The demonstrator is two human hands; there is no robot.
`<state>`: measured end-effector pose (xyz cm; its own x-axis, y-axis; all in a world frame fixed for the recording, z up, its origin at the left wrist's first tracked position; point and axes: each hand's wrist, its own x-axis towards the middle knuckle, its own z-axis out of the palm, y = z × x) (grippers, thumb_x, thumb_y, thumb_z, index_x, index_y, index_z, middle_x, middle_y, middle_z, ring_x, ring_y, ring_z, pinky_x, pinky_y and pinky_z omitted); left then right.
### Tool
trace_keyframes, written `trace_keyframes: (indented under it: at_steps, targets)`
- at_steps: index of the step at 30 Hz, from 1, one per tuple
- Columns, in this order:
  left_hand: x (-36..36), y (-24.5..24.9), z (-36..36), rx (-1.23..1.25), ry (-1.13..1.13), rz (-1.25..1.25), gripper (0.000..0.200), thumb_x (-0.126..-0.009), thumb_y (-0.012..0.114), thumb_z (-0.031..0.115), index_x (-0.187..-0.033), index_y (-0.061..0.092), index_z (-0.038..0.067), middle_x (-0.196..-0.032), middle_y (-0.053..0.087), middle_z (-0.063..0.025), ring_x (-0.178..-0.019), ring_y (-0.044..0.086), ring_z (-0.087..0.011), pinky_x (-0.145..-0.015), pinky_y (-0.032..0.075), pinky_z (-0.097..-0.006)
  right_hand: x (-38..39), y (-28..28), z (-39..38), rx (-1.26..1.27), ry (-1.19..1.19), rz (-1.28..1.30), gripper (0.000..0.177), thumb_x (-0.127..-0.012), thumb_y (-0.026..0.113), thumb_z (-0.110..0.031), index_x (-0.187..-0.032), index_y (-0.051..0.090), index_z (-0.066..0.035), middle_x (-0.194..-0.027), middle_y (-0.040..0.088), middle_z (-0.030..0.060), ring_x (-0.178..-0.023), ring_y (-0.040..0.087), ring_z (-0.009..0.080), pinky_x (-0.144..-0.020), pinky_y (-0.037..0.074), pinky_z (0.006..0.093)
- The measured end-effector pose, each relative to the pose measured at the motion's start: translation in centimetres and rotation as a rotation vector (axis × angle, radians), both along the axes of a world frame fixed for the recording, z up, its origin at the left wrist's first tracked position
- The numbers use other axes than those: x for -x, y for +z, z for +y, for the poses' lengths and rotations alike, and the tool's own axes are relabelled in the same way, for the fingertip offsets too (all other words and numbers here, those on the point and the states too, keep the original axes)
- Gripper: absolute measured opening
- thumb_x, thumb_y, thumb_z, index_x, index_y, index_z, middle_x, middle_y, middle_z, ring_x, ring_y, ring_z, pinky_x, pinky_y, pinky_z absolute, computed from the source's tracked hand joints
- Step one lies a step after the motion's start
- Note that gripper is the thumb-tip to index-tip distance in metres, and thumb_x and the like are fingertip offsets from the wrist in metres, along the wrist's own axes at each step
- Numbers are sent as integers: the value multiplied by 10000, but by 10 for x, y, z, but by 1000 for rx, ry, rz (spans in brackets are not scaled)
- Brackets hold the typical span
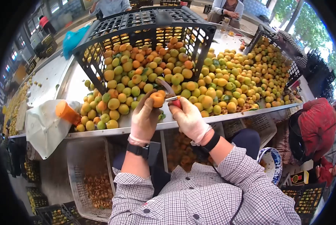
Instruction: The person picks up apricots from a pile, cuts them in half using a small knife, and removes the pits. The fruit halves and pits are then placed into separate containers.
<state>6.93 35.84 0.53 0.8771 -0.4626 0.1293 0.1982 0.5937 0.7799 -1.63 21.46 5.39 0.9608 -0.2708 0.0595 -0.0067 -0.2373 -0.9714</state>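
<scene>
My left hand (143,120), in a pale glove, has its fingers wrapped round an orange apricot (157,99). Close beside it, my right hand (191,119), gloved too, grips the red handle of a curved knife (168,88). The knife's blade curves up past the held apricot, whose far side is partly hidden. Beyond both hands, a heap of yellow, orange and greenish apricots (130,71) spreads over the white table (228,42). A black plastic crate (209,35) lies tipped on its side, with apricots spilling from its mouth.
An orange cup (67,112) rests on a white plastic sheet (44,129) at the left. Below the table edge stands a pale basket (72,168) holding brown pieces. Across the table sit two people. A person in red (318,125) is at the right, near a blue-patterned basin (276,165).
</scene>
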Motion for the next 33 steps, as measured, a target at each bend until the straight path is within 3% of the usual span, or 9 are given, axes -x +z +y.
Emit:
trace_keyframes:
  at_steps: [2, 4, 5, 9, 12, 27, 31, 33]
  targets:
    - [-3, -7, -1, 41, -16, 37, 469, -1013, 580, 314, -1342, 520, -15, -1157, 625, -57, -909, 569, -108, -756, 469, -243, -3, -6, 2, 49, 1, -46, 212, -952, 595, -183, -1049, 560, 2, -787, 617, 156, -723, 605, 240, -697, 494, 352]
    - [0, -1, 0, 32, -38, 43, 474, -1012, 579, 312, -1350, 512, -13, -1145, 621, -61, -883, 573, -111, -740, 479, -248, -4, -5, 4, 235, -22, -98, 206, -947, 599, -175, -1038, 558, 5, -799, 625, 190, -747, 638, 320, -690, 498, 369]
    - [1, 3, 1, 31, -65, 45, 478, -1012, 578, 310, -1358, 504, -11, -1132, 618, -66, -857, 577, -115, -724, 489, -254, -5, -1, 7, 182, -20, -83, 205, -948, 590, -176, -1036, 555, 6, -826, 633, 230, -802, 644, 399, -693, 502, 404]
    - [6, 12, 1, -22, -68, 54, 492, -999, 594, 302, -1368, 493, -6, -1103, 606, -75, -832, 585, -122, -709, 500, -251, -9, -5, 4, 281, -48, -76, 216, -948, 587, -183, -1056, 551, 1, -875, 645, 257, -849, 634, 441, -717, 510, 452]
    - [5, 11, 2, -48, -67, 20, 486, -996, 599, 298, -1364, 497, -3, -1096, 605, -74, -836, 585, -127, -711, 500, -252, -10, -11, 2, 442, -46, -81, 224, -946, 587, -180, -1078, 543, -4, -885, 647, 257, -864, 630, 451, -730, 512, 472]
    - [9, -1, -6, -40, -24, 187, 416, -958, 684, 266, -1248, 618, -25, -983, 668, -61, -754, 578, -99, -653, 476, -218, -13, -36, 8, 552, -72, 15, 213, -939, 563, -148, -1080, 485, -10, -899, 653, 260, -851, 634, 468, -730, 514, 514]
    - [8, -6, -4, -135, -1, 134, 414, -946, 699, 271, -1227, 632, -27, -963, 675, -53, -726, 571, -91, -651, 469, -215, -17, -44, 8, 558, -64, 105, 212, -924, 563, -84, -1099, 494, 15, -873, 629, 270, -900, 616, 468, -754, 509, 456]
    - [7, -5, -3, -154, -1, 100, 408, -940, 707, 275, -1206, 644, -28, -951, 679, -44, -709, 565, -85, -651, 465, -212, -18, -57, 3, 534, -29, -189, 208, -946, 565, -132, -1100, 490, -14, -784, 619, 189, -693, 638, 381, -591, 505, 411]
